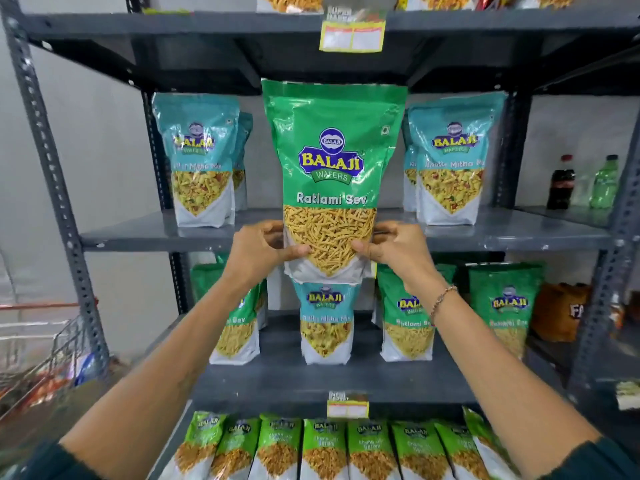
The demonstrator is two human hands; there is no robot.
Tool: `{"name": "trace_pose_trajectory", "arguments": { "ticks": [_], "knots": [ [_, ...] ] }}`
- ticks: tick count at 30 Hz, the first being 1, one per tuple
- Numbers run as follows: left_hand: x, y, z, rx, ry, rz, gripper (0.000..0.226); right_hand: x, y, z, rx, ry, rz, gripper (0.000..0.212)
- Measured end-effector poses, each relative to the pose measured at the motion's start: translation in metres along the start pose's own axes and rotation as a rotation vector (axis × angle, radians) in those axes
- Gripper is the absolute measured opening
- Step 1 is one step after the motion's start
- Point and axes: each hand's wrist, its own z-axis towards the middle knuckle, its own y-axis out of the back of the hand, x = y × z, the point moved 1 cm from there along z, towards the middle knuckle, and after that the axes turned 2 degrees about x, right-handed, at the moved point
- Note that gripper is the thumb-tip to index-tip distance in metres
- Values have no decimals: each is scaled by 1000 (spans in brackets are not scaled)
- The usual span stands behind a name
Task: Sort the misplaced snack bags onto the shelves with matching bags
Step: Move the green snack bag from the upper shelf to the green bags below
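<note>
I hold a green Ratlami Sev bag point(332, 161) upright in front of the middle shelf point(145, 233). My left hand point(259, 252) grips its lower left edge and my right hand point(394, 249) its lower right edge. On that shelf, teal Khatta Mitha Mix bags stand at the left point(201, 161) and at the right point(450, 157). On the shelf below point(311, 379), green Ratlami Sev bags point(408, 323) point(507, 306) stand around one teal Khatta Mitha Mix bag point(325, 323) in the middle.
A row of light green Chana Jor Garam bags point(329, 448) fills the lowest shelf. Drink bottles point(581, 183) stand on the neighbouring rack at right. A wire basket point(45, 358) with goods sits at lower left. Price tags point(351, 34) hang from shelf edges.
</note>
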Motion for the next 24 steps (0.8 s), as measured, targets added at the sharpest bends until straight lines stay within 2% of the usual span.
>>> {"name": "trace_pose_trajectory", "arguments": {
  "ticks": [5, 11, 14, 17, 20, 24],
  "knots": [
    [42, -5, -42, -10, 110, -11, 52, -50, -20, -32, -2, -54, 22, 34],
    [109, -17, -87, -38, 300, 31, 47, -127, -50, -57, 85, -216, 24, 36],
    [140, -24, -102, -47, 384, 52, 53, -167, -67, -61, 130, -292, 2, 40],
    [171, -24, -106, -11, 473, 84, 44, -202, -86, -58, 165, -355, -16, 43],
    [199, -21, -101, 2, 559, 135, 59, -231, -105, -49, 209, -402, -26, 43],
    [231, -18, -84, -4, 620, 167, 54, -255, -129, -29, 241, -434, -27, 41]
  ]
}}
